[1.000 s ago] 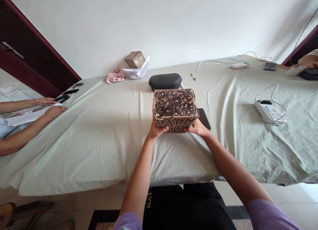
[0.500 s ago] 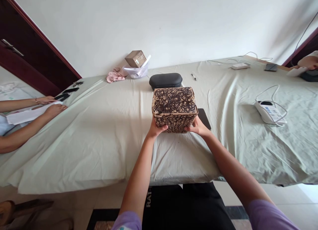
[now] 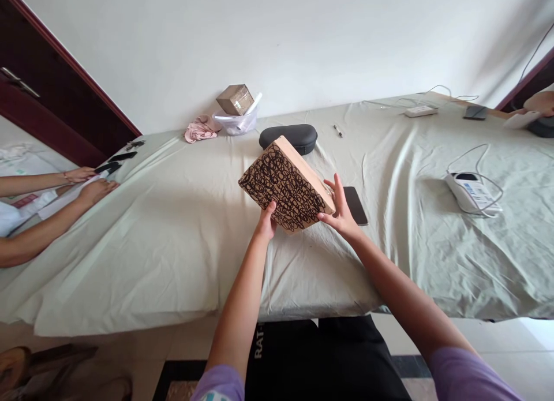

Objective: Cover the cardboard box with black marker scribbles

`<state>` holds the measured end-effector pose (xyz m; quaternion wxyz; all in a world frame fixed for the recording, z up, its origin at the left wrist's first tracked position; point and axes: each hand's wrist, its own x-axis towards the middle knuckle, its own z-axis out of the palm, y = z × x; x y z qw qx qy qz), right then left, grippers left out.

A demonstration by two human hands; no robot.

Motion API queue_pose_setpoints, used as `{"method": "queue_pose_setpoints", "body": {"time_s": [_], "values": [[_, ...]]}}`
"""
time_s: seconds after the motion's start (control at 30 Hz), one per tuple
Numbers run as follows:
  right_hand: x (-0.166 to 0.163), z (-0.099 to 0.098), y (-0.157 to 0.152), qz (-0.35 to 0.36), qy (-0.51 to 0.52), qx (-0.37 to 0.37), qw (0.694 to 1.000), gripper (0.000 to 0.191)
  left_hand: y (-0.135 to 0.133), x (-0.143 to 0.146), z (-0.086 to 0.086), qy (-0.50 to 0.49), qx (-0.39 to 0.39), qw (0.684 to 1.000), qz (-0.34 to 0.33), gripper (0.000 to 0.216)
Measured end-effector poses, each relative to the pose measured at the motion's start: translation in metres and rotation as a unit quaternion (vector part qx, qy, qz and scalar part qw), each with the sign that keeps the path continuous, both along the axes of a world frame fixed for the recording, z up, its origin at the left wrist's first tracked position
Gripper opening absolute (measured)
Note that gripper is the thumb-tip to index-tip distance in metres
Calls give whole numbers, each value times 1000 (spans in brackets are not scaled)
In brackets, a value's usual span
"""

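Head view: far left, a co-worker's hands (image 3: pixel 98 191) are at some white paper (image 3: pixel 60 203) by the table edge, well apart from mine. Next, a pink cloth (image 3: pixel 201 130) just beside a tub (image 3: pixel 236 124) with a carton (image 3: pixel 235 100) on it, up against the wall.

Then my left hand (image 3: pixel 266 223), closed on the lower-left edge of the scribbled box (image 3: pixel 281 188), thumb on the scribbled face; its other fingers are hidden behind. The box sits mid-table, straight ahead between my hands, tilted, scribbled face towards me. Long axis runs slantwise, far-left to near-right, so the near-right end is at my right hand and the far-left corner sticks out past my left. Can't tell if its underside touches the table (image 3: pixel 173 245). Black case (image 3: pixel 298 134) lies behind it, partly covered.

My right hand (image 3: pixel 343 219) has that near-right corner, thumb on the scribbled face, fingers spread wide along the plain side. Dark slab (image 3: pixel 355 208) just beyond it, pen (image 3: pixel 337 131) farther back, white device (image 3: pixel 471 192) with cord well to the right.
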<state>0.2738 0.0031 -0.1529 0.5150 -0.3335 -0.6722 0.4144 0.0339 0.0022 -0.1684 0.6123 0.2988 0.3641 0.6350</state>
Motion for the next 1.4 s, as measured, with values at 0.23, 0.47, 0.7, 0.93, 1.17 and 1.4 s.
{"method": "queue_pose_setpoints", "body": {"time_s": [0.23,0.47,0.7,0.93,1.17,1.4], "values": [[1,-5,3,18,12,-71,997,127,-3,-8,3,19,53,998,-33,105],[0,1,0,-60,-135,6,989,76,6,-35,11,94,-123,980,-126,93],[-1,5,-2,-79,-235,24,968,84,1,-36,19,102,-114,985,-82,83],[4,-15,16,-146,-259,29,954,65,13,-57,9,148,213,953,157,137],[1,-9,28,-217,-427,-49,876,45,25,-83,-19,198,215,948,125,146],[-25,12,73,-212,-562,-116,791,36,37,-84,-32,141,192,968,78,133]]}}
